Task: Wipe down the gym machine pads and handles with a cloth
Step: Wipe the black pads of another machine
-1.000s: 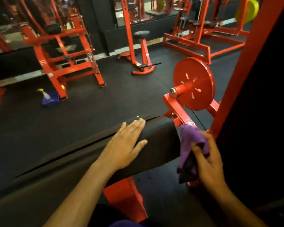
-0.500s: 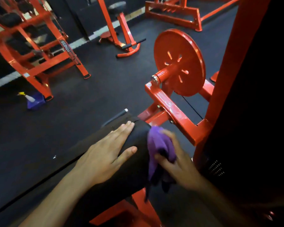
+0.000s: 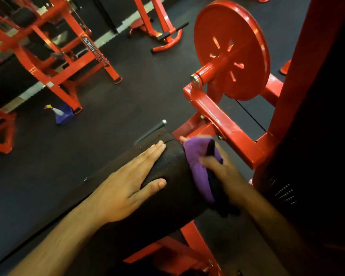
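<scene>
At the near end of the black pad [image 3: 173, 188], your left hand [image 3: 126, 188] lies flat on its top, fingers straight and together, the thumb spread toward you, so that grip is released and only presses on the vinyl. Your right hand [image 3: 223, 172] holds the purple cloth [image 3: 197, 162] against the pad's rounded end face; its fingers curl round the bunched fabric, so that grip is grasping the cloth, though the hand is blurred and the exact finger positions are hard to read. A darker fold of the cloth hangs down below the hand. Just beyond the pad's end a slim black handle [image 3: 153, 129] with a silver tip sticks out over the floor. To the right of the cloth runs the red frame arm [image 3: 223, 120] of the machine, which carries a red weight plate [image 3: 233, 50] on a peg and joins a red upright post [image 3: 299, 92]. Across the dark rubber floor [image 3: 127, 100], well apart from you, a spray bottle [image 3: 56, 111] with a yellow trigger rests beside the foot of another red machine [image 3: 54, 62], and a further red stand [image 3: 161, 34] sits near the far wall.
</scene>
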Demonstrator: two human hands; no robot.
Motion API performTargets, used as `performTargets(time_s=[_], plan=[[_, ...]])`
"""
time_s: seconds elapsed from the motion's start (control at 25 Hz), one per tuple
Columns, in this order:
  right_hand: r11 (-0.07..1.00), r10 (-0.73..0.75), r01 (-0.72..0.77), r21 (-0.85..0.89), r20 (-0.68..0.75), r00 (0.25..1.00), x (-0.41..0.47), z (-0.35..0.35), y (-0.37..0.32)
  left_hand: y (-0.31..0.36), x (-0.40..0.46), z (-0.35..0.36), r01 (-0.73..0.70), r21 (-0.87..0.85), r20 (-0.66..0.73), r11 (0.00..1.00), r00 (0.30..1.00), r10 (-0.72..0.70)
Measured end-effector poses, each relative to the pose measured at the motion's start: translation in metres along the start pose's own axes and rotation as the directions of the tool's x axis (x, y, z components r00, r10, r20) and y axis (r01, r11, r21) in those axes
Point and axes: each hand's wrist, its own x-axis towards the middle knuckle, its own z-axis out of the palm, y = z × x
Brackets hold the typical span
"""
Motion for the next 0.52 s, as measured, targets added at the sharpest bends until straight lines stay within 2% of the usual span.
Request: performTargets(time_s=[0.08, 0.16, 0.32, 0.44, 0.52], plan=[[0.997, 0.071, -0.071, 0.005, -0.037, 0.997, -0.024, -0.004, 0.008, 0.003, 0.000, 0.000, -0.005, 0.002, -0.018, 1.000, 1.000, 0.005], [0.999, 0.001, -0.003, -0.043, -0.047, 0.999, -0.036, -0.010, 0.027, 0.002, 0.003, 0.000, -0.003, 0.000, -0.014, 1.000, 1.000, 0.003], [0.988, -0.081, 0.091, 0.127, -0.087, 0.993, 0.014, -0.002, 0.016, 0.003, 0.004, -0.002, 0.005, -0.005, 0.010, 1.000, 1.000, -0.005], [0.975, -0.121, 0.129, 0.180, -0.055, 0.991, 0.021, 0.000, 0.021, 0.004, 0.003, 0.000, 0.013, -0.006, -0.001, 1.000, 1.000, -0.013], [0.988, -0.069, 0.068, 0.141, 0.002, 0.998, 0.003, -0.016, 0.046, 0.003, 0.004, 0.001, 0.014, -0.002, -0.006, 1.000, 1.000, -0.014]])
